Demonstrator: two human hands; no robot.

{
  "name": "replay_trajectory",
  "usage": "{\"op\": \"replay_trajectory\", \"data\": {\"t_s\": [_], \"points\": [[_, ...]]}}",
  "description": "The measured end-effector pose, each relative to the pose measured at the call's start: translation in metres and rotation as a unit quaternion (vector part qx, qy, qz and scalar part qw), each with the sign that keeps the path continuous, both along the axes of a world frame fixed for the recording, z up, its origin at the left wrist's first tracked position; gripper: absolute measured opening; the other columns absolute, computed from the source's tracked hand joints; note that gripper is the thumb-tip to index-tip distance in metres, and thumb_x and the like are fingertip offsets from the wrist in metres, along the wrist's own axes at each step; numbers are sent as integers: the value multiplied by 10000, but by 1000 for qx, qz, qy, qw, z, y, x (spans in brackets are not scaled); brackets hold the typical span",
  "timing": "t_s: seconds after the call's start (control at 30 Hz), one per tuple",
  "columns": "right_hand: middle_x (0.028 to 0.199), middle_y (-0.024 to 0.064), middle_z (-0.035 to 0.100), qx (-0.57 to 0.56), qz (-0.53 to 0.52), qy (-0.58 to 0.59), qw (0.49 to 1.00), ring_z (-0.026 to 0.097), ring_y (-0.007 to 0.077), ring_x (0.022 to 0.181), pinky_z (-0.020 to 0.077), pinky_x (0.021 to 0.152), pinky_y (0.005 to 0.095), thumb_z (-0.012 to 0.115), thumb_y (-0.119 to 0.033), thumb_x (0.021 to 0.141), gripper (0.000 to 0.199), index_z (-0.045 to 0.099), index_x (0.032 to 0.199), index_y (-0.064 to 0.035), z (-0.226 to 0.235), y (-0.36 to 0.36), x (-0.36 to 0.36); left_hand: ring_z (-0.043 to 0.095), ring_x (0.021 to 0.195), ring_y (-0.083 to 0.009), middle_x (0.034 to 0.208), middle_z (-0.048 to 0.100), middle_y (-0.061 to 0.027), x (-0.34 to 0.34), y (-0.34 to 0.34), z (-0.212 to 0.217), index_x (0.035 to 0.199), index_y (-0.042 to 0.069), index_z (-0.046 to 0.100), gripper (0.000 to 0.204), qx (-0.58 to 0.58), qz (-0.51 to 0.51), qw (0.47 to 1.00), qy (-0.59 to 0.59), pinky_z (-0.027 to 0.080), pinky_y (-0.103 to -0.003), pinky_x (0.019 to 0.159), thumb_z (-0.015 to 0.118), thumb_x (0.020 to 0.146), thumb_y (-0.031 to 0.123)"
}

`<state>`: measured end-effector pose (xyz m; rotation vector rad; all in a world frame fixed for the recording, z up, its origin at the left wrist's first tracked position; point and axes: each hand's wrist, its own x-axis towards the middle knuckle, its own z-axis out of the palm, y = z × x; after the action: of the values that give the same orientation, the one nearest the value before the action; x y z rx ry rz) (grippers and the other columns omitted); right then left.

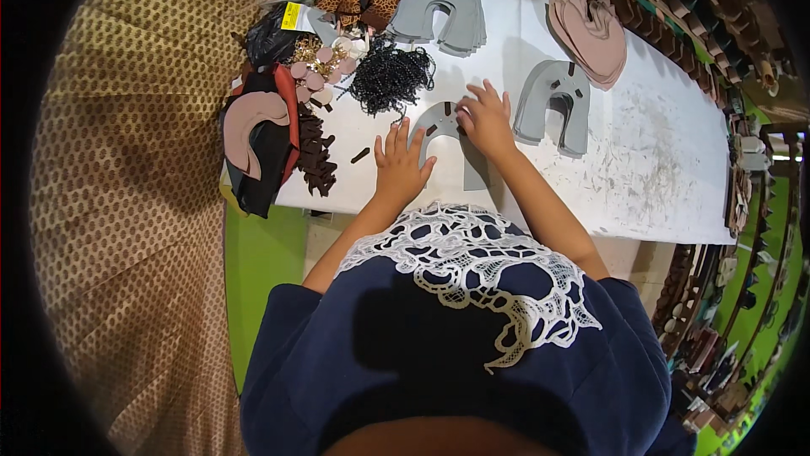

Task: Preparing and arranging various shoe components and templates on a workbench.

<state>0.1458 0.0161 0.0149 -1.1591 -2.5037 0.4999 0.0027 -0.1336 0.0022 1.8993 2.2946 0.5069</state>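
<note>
Head view shows both hands resting on a grey arch-shaped cutout (445, 140) that lies flat on the white table (658, 161), near its front edge. The left hand (400, 165) lies flat with fingers spread, palm pressing the cutout's left leg. The right hand (485, 118) lies on the top of the arch, fingers spread and bent, fingertips at a small dark strip there; whether it pinches the strip I cannot tell. Just to the right lies a second grey arch piece (553, 106). A stack of grey arches (439, 21) sits farther back, a pile of pink pieces (591, 34) at the back right, and a heap of black beads (390, 76) just behind the left hand.
</note>
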Motion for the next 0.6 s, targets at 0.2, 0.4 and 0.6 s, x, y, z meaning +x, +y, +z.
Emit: {"op": "replay_trajectory", "data": {"t_s": [0.2,0.4,0.6], "points": [[1214,57,525,47,41,-11,998,385,318,1244,233,1023,571,601,-215,818,264,622,1080,-187,-2,-37,30,243,1307,-336,1425,276,-162,0,0,4,1322,152,428,538,-3,-10,1000,13,115,-560,1043,531,844,377],[1253,77,489,73,14,-16,997,374,311,1236,223,1025,551,559,-236,854,313,594,1163,-199,-5,-52,37,244,1305,-336,1426,275,-162,1,1,7,1315,167,442,520,-6,-15,1000,23,119,-562,1041,523,848,382],[1259,80,483,72,16,-21,997,380,305,1227,229,1021,545,548,-241,860,325,577,1181,-197,-5,-52,37,244,1304,-348,1433,268,-162,1,1,5,1331,187,435,524,-12,-16,999,37,125,-578,1034,517,851,381]]}}
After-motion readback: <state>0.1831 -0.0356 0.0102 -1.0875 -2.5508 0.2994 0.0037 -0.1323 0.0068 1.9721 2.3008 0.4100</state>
